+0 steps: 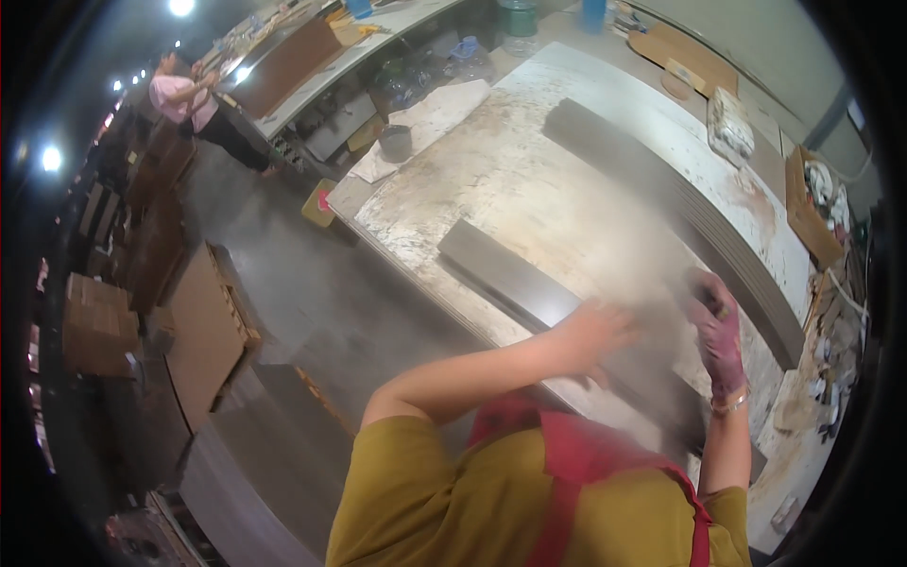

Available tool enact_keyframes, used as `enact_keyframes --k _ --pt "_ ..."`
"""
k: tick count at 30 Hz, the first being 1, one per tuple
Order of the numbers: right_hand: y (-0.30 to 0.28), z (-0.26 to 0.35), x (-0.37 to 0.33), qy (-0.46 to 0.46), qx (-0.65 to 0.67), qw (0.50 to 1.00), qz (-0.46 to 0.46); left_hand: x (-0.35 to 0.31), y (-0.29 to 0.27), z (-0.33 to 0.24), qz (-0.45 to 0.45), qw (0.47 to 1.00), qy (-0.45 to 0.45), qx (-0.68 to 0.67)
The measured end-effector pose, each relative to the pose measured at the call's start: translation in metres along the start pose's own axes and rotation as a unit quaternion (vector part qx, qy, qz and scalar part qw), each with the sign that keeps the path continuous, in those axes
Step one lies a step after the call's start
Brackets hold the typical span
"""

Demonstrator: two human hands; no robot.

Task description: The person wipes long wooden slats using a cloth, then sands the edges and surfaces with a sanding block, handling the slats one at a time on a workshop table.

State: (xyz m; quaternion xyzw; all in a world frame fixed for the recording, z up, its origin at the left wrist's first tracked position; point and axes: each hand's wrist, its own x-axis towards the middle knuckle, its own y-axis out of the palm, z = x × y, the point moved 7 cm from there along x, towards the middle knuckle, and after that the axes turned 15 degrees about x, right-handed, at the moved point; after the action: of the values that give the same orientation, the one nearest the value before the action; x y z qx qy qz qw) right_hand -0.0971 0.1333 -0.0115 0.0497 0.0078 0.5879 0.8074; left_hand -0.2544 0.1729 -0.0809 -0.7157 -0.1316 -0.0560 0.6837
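Observation:
A long grey board point(515, 274) lies along the near side of the worktable point(435, 189). My bare left hand point(600, 335) is over the middle of this board; its fingers are smeared, so their grip is unclear. My right hand point(720, 331), in a purple-stained glove, is raised by the far side of the board. Its fingers are curled in, and a dark thing seems to be in them, too blurred to name. Beyond it, a stack of long grey strips point(718, 227) lies across the table. A hazy blur covers the area between my hands.
On the table's far left are a white cloth point(439, 123) and a dark cup point(396, 144). A cardboard box point(812, 203) stands at the right. Grey panels point(274, 454) and cartons point(99, 321) are on the left. Another person point(194, 99) stands at a far bench.

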Motion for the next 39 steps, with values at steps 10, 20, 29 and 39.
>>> enact_keyframes --k 10,20,29,39 --pt "0.269 -0.008 0.150 0.054 -0.215 0.921 0.320 -0.022 0.011 0.048 -0.033 0.995 -0.007 -0.096" --pt "0.379 -0.070 0.161 -0.003 -0.366 0.747 0.555 -0.018 0.027 0.048 -0.002 0.992 -0.006 -0.127" --pt "0.400 -0.067 0.198 -0.042 -0.455 0.707 0.540 -0.017 0.028 0.049 -0.085 0.986 -0.010 -0.144" --pt "0.422 -0.099 0.190 0.283 -0.517 0.519 0.620 -0.015 0.030 0.049 -0.134 0.981 -0.038 -0.138"
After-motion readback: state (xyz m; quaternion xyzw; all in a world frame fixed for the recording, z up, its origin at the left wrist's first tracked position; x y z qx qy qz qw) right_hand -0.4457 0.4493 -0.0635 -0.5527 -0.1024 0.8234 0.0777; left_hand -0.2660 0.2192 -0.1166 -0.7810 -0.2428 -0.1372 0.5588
